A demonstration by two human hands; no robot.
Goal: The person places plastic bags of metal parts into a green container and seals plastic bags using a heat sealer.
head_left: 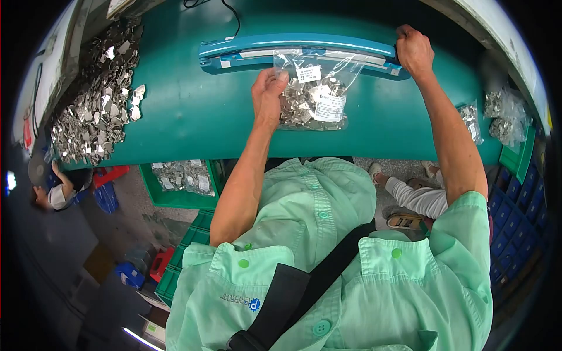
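Note:
A clear plastic bag [313, 108] of small metal pieces, with white labels on it, lies on the green table. My left hand [268, 96] grips the bag's left edge near the top, thumb over the plastic. The bag's upper end reaches into the jaws of a long blue heat sealer [316, 40] at the back of the table. My right hand [415, 51] is closed around the right end of the sealer's upper arm. Its fingertips are partly hidden.
A large heap of loose metal pieces [96, 114] covers the table's left side. More filled bags [506, 117] lie at the right edge. Below the table stands a green crate [175, 202] with bags inside. A black cable [237, 17] runs behind the sealer. Another person [61, 190] is at lower left.

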